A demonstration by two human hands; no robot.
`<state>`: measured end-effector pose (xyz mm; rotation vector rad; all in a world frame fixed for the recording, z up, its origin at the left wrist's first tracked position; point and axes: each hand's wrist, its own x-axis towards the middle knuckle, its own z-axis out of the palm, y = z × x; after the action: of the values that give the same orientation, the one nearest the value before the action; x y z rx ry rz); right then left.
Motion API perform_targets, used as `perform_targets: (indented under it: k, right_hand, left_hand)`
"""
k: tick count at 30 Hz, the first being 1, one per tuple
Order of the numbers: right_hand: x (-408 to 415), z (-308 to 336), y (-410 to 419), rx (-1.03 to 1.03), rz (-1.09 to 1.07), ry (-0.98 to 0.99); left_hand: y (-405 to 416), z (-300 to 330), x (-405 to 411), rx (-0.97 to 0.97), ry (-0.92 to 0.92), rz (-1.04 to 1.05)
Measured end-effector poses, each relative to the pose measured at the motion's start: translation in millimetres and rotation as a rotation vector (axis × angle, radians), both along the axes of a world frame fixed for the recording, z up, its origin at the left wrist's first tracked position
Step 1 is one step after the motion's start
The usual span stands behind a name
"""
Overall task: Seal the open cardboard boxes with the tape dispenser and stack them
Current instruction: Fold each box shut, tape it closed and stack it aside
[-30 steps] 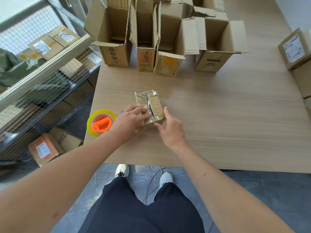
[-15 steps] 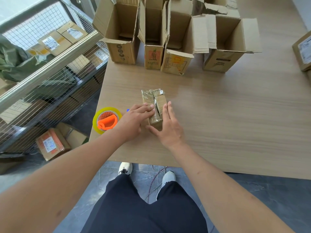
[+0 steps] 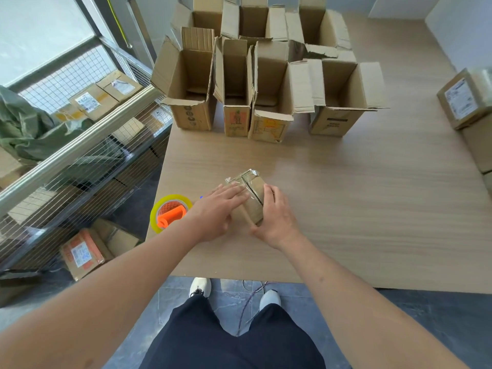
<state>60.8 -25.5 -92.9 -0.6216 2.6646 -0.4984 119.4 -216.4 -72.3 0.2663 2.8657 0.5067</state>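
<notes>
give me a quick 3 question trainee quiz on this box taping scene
1. True or false: the tape dispenser is in a hand.
2. Which hand lies flat on top of the small taped box? A) left B) right
3. Fill in: the open boxes stand at the table's ___ side.

Key: 1 false, it lies on the table beside the left hand. 2 A; the right hand grips the box's side. 3 far.

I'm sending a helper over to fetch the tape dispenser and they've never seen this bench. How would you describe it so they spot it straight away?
Start at the wooden table and go to its near left corner, just left of the left hand. The tape dispenser lies flat there, a yellow ring with a bright orange handle at its centre. Everything else on the table is brown cardboard.
</notes>
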Motion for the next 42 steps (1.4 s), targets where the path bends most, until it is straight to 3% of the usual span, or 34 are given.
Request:
perform_targets:
  k: [11,17,22,26,34,42]
  right_hand:
    - [-9,-2,13,-0.072,0.078,-0.030]
    - [-21,7,20,0.153,0.205,0.254]
    - [-22,6,24,0.096,0.239,0.262]
    - [-15,2,23,0.045,0.208,0.142]
    - [-28,-11,31,-0.018,0.286,0.052]
    - [-33,-15,32,0.121,0.327,0.183]
  left_hand:
    - [4,-5,-14,-0.106,-0.129,0.008]
    - [18,2,-5,-0.167,-0.025,-0.071]
    - [19,0,-1,-0.013,0.053,-0.004]
    - [11,1,-9,0.118,0.093,0.065]
    - [4,-8,-10,0.210,0.042,0.021]
    - [17,-18,-7,0.152,0.264,-0.039]
